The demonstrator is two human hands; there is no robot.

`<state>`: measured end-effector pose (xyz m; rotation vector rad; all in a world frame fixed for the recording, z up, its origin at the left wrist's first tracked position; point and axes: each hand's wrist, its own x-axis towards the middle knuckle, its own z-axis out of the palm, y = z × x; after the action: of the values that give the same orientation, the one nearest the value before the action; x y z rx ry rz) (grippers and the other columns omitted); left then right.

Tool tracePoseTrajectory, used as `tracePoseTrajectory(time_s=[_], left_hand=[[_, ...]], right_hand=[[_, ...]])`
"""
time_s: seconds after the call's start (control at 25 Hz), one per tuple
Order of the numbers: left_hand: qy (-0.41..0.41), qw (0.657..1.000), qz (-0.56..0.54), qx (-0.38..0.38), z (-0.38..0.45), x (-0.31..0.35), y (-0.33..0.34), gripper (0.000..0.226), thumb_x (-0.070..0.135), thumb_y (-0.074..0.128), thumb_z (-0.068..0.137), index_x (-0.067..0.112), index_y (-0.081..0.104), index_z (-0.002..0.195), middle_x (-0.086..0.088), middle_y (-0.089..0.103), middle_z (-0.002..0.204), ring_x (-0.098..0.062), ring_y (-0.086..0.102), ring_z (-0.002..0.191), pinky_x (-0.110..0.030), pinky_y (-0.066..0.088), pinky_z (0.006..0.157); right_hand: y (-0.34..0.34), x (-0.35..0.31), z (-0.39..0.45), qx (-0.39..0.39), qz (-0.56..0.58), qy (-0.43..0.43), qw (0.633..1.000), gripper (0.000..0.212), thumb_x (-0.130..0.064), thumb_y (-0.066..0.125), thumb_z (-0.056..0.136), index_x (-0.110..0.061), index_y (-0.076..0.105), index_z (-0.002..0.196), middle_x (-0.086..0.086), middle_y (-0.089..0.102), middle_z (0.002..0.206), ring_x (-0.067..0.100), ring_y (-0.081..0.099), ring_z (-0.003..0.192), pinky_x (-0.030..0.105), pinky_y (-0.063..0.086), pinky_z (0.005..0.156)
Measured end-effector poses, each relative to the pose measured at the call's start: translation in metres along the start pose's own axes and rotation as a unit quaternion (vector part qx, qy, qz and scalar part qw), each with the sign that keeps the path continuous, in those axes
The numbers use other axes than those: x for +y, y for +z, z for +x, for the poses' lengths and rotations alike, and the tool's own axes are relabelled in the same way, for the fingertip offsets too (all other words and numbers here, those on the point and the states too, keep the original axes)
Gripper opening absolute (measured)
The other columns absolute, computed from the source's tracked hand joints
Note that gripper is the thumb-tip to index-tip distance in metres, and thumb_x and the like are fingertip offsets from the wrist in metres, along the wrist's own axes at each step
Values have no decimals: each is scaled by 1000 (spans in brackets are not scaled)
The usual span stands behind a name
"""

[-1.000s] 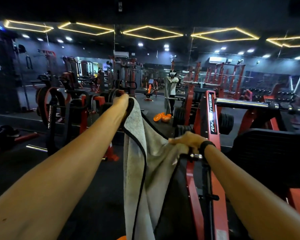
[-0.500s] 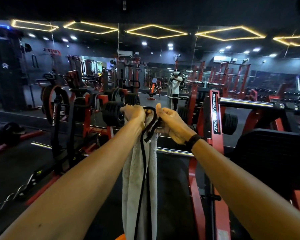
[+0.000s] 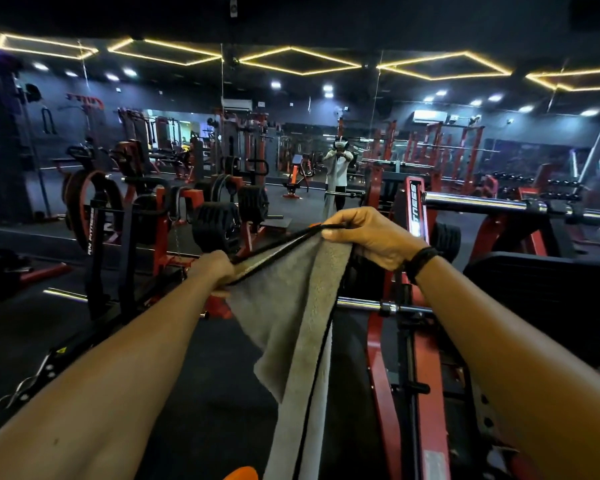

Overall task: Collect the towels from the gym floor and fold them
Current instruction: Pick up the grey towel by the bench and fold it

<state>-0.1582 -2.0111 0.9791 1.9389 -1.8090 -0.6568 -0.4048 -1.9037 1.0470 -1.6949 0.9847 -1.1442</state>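
the person holds a grey towel (image 3: 291, 327) with a black hem out in front of them at arm's length, above the dark gym floor (image 3: 194, 375). the right hand (image 3: 371, 237) sits higher, its fingers and thumb curled round the upper corner of the towel, pinching the black hem; a dark band (image 3: 420, 259) circles that wrist. the left hand (image 3: 215, 268) is lower and to the left, its fingers closed on the hem at the other end of the top edge, so the hem runs taut on a slope between the two hands. below them the cloth hangs doubled in long folds, falling past the bottom of the view — its lower end is out of sight.

just behind the towel stands a red and black weight machine (image 3: 409, 334) with a chrome bar (image 3: 482, 204) reaching to the right. to the left a rack carries black weight plates (image 3: 219, 226). further back, a mirror wall shows the person's reflection (image 3: 338, 171) with the towel held up, and yellow hexagonal strip lights (image 3: 298, 60) run across the dark ceiling. an orange object (image 3: 241, 474) peeks in at the bottom edge; what it is cannot be told.
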Motion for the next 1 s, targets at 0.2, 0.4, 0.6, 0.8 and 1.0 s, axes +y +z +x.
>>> tracePoseTrajectory(time_s=[0.2,0.4,0.6,0.8,1.0], left_hand=[[-4,915,-388,112,9,18,-34,18,4,54,92,-4,63,106,-15,60,109,-31,64,75,-41,60,63],[106,849,-464,228,-15,53,-46,29,3,47,90,12,74,88,-3,67,88,-16,63,74,-29,58,70],[349,892,-163,239,-15,40,-38,28,32,80,75,17,72,97,5,64,88,-8,59,82,-15,40,71],[269,957,32,107,-6,27,-45,8,33,73,81,26,73,85,7,62,81,-13,60,84,-24,41,63],[209,924,21,-321,-5,2,-35,39,45,81,67,13,70,87,-3,67,86,-16,62,81,-23,51,68]], right_hand=[[-46,7,-12,84,-230,50,968,8,-8,66,85,-9,68,78,2,64,75,11,59,74,23,50,71],[-67,5,-11,149,-404,71,900,14,-5,71,82,-16,65,77,6,63,82,18,58,79,36,51,81],[-77,11,-11,343,-223,-7,913,28,-1,73,79,-9,63,103,-1,62,92,12,61,86,26,56,76],[-76,30,-18,224,-276,41,934,12,1,73,78,-1,63,84,3,62,73,9,58,65,12,51,62],[-80,40,-25,11,-357,163,920,14,-5,78,75,-15,68,76,0,67,72,7,61,66,27,50,71]])
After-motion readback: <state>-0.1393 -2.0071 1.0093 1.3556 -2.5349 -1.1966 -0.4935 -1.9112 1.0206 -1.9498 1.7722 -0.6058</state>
